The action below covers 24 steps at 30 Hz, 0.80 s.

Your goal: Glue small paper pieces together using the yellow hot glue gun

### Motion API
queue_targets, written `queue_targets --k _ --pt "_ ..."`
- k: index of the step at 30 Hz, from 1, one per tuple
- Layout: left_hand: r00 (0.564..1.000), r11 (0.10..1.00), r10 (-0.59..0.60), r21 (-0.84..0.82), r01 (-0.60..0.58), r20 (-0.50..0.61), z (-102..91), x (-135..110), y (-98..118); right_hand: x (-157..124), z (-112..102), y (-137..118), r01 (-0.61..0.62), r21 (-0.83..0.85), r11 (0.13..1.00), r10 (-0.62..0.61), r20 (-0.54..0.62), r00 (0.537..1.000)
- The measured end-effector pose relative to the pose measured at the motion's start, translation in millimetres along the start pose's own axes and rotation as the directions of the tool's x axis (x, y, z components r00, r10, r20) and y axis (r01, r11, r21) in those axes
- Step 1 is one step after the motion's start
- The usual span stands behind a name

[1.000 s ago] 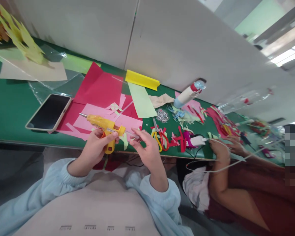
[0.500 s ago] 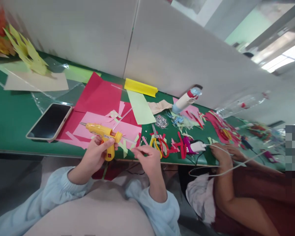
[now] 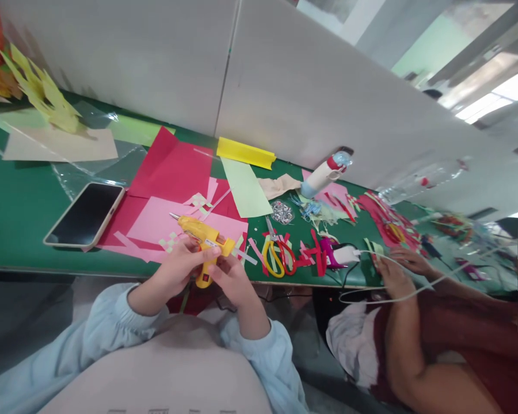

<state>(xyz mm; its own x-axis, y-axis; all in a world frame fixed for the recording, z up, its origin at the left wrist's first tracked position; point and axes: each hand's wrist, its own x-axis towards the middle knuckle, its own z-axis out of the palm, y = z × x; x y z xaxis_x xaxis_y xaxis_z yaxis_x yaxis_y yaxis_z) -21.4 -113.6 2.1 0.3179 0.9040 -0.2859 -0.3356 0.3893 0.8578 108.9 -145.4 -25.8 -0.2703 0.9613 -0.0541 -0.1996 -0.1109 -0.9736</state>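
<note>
A yellow hot glue gun (image 3: 201,233) is held over the front edge of the table, its metal nozzle pointing left. My left hand (image 3: 182,265) is wrapped round its body, thumb along the near side. My right hand (image 3: 233,279) is closed at the gun's rear and handle, with some fingers hidden behind it. A translucent glue stick (image 3: 245,256) pokes out of the back of the gun. Beneath lie pink paper sheets (image 3: 155,221) and a small checkered woven paper piece (image 3: 169,241).
A phone (image 3: 85,214) lies at left. Red-and-yellow scissors (image 3: 276,256), paper strips and a purple glue gun (image 3: 328,253) with a white adapter are at right. A bottle (image 3: 323,177) leans near the wall. A co-worker's hands (image 3: 395,276) work on the far right.
My right hand has moved left from the glue stick's end onto the glue gun. The gun has shifted slightly right, tilting a little more.
</note>
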Motion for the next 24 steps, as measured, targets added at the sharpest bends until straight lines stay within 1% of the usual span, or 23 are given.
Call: queue_targets --k 2,4,5,7,9,12,14,19,24 --pt "0.998 0.996 -0.051 0.081 0.047 0.039 0.0 1 -2 0 1 8 -0.008 0.069 0.998 0.004 0.049 0.999" --pt "0.994 0.986 -0.084 0.149 0.073 0.068 -0.3 2 -4 1 1 16 0.003 0.131 0.991 -0.019 0.116 0.993" --pt "0.993 0.982 -0.095 0.170 0.081 0.073 -0.6 2 -5 1 0 20 0.011 0.151 0.988 -0.030 0.122 0.992" --pt "0.992 0.978 -0.104 0.186 0.090 0.071 -1.7 3 -6 2 -2 26 0.012 0.172 0.985 -0.028 0.088 0.996" --pt "0.991 0.981 -0.094 0.179 0.076 0.094 -3.7 3 -8 2 -7 30 -0.002 0.176 0.984 -0.002 0.023 1.000" --pt "0.988 0.984 -0.047 0.176 0.021 0.145 -7.7 2 -10 1 -15 28 0.002 0.164 0.986 0.014 -0.098 0.995" --pt "0.988 0.980 -0.043 0.198 0.012 0.150 -10.0 0 -11 0 -20 25 0.008 0.145 0.989 0.014 -0.147 0.989" --pt "0.987 0.956 -0.101 0.286 0.060 0.129 -11.5 -6 -5 -7 -30 19 0.006 0.129 0.992 0.012 -0.143 0.990" --pt "0.990 0.938 -0.070 0.346 0.025 0.119 -12.3 -11 -2 -15 -37 18 0.040 0.132 0.990 -0.029 -0.088 0.996"
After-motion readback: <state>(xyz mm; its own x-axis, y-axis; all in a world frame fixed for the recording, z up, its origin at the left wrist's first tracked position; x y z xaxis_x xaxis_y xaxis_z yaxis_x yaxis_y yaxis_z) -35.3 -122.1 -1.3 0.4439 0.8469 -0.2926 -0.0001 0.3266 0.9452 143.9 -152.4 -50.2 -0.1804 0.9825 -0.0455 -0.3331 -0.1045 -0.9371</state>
